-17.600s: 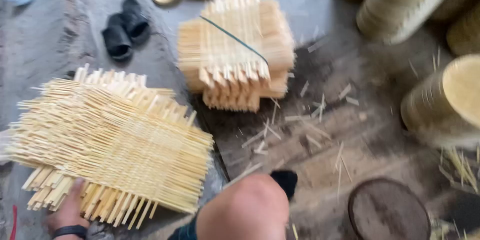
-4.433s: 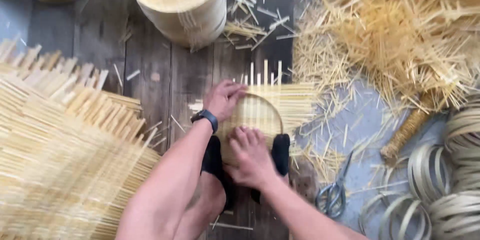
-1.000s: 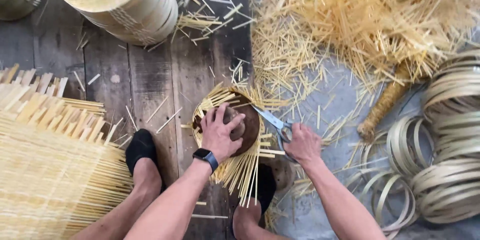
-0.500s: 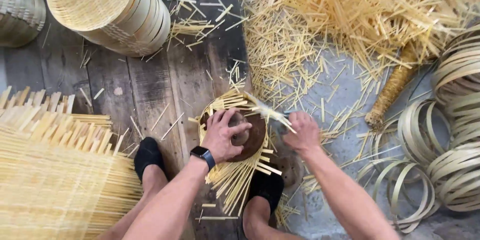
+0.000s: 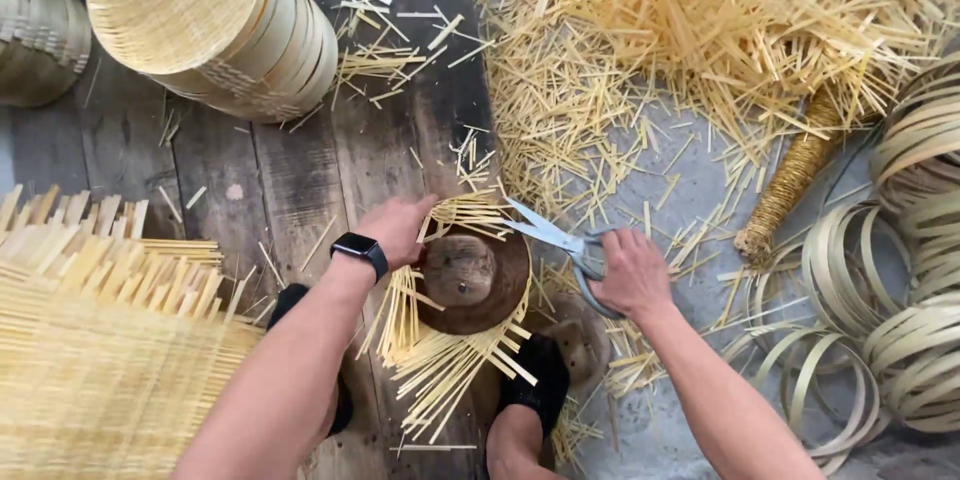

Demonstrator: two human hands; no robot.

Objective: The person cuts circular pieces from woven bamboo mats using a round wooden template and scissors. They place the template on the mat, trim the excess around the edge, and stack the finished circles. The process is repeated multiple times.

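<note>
A round dark wooden disc [image 5: 474, 279] lies on a woven mat of bamboo strips [image 5: 440, 350] whose loose ends stick out around it. My left hand [image 5: 398, 229], with a black wristwatch [image 5: 361, 252], grips the mat's far-left edge beside the disc. My right hand [image 5: 626, 272] holds grey scissors [image 5: 548, 234], blades open, pointing at the mat's upper right edge. My feet in black shoes [image 5: 533, 380] flank the mat.
A stack of round woven trays [image 5: 215, 25] stands at the back left. A large woven bamboo mat [image 5: 95, 340] lies at the left. Bamboo offcuts [image 5: 700, 30] pile at the back right, coiled bamboo hoops [image 5: 890, 310] at the right, and a rope-wrapped stick [image 5: 790, 180] between them.
My left hand has shifted from the top of the disc to the mat's left edge. The scissors are drawn back from the mat's rim and show open blades.
</note>
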